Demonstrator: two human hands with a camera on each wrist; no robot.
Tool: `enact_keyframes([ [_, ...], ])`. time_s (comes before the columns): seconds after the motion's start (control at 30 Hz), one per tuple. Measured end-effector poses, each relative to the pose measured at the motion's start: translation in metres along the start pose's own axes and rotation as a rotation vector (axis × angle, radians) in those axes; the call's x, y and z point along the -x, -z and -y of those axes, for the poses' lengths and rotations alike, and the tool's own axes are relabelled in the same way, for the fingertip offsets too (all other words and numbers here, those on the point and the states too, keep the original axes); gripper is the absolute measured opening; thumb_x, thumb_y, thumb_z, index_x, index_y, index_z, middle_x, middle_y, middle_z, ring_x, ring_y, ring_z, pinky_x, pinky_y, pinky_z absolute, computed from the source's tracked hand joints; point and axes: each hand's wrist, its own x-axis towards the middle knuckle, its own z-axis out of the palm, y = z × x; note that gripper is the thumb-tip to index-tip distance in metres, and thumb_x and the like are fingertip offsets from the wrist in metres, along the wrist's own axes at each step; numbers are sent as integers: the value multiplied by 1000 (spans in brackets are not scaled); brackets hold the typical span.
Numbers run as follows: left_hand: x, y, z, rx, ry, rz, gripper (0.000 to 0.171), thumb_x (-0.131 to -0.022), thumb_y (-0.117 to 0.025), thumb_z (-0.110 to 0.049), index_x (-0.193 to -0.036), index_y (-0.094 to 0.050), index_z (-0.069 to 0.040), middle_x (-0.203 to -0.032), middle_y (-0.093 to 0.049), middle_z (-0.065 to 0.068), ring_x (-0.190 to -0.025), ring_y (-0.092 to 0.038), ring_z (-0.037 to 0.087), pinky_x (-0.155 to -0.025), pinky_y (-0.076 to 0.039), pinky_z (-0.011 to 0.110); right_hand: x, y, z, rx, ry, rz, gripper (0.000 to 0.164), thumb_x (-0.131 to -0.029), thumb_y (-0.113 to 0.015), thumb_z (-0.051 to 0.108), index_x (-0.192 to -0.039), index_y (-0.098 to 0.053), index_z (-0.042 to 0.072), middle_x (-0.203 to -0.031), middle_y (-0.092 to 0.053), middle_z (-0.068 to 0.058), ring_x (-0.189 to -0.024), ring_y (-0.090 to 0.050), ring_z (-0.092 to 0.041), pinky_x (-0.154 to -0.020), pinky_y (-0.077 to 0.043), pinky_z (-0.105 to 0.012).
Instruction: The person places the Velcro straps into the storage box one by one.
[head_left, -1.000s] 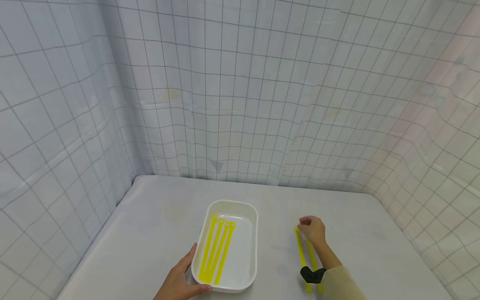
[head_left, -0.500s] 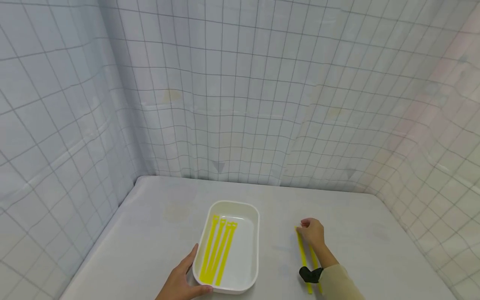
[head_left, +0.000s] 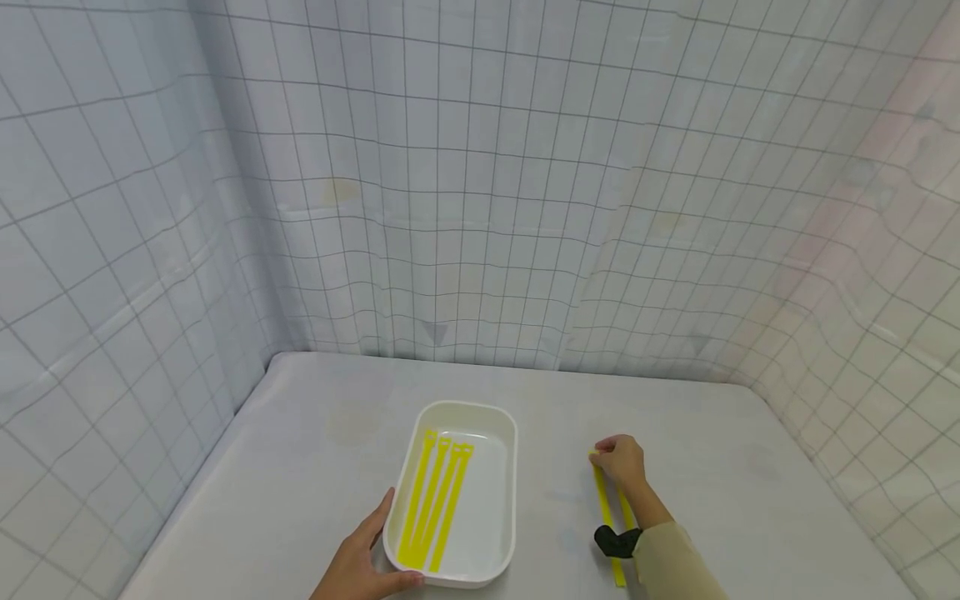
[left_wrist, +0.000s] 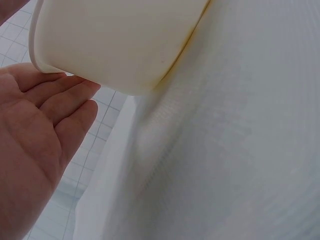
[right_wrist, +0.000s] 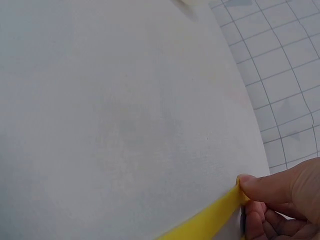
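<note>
In the head view a white rectangular tray stands on the table with several yellow cable ties side by side along its left half. They are flat straps with slotted heads. My left hand holds the tray's near left corner, thumb on the near rim and fingers along the left side. The left wrist view shows those fingers beneath the tray's rim. My right hand pinches the far end of a yellow cable tie right of the tray. The right wrist view shows that strap slanting up to the thumb.
A second yellow cable tie lies close to the right of the pinched one, partly hidden by the right forearm. A dark wrist device overlaps both straps. White cloth covers the table, and gridded curtains enclose it.
Little differs. My right thumb and fingers have shifted slightly at the strap's far end, and the sleeve now covers the second strap's near end. The left hand and tray keep their places.
</note>
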Motion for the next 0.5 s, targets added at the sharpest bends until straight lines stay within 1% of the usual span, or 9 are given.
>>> enact_keyframes([
  [0.2,-1,0,-2,-27,49,-8,115,-58,-86,-38,-144,-21,0,-144,-31,19,-128,-31,40,-97,-28,61,2,1,-1,24,-35,19,13,-75,-72,3,-78,-63,-6,-71,-59,-10,-63,-54,-20,-57,-50,-31],
  [0.27,-1,-1,-2,-41,52,-4,115,-58,-85,-39,-145,-20,0,-144,-31,19,-128,-30,40,-97,-28,61,3,1,-1,21,-36,21,14,-76,-71,4,-78,-62,-7,-71,-59,-10,-63,-54,-20,-56,-49,-31],
  [0.4,-1,-1,-2,-34,51,5,114,-59,-85,-39,-145,-20,0,-145,-30,18,-129,-29,39,-98,-28,60,4,0,-3,5,-25,12,13,-76,-71,4,-77,-63,-7,-71,-61,-10,-63,-54,-20,-55,-49,-31],
  [0.5,-2,-1,-2,-40,55,6,115,-59,-85,-39,-145,-20,0,-144,-30,19,-129,-29,39,-98,-28,60,2,0,-6,-28,-30,10,14,-76,-72,5,-78,-64,-7,-71,-62,-10,-62,-55,-20,-54,-48,-30],
])
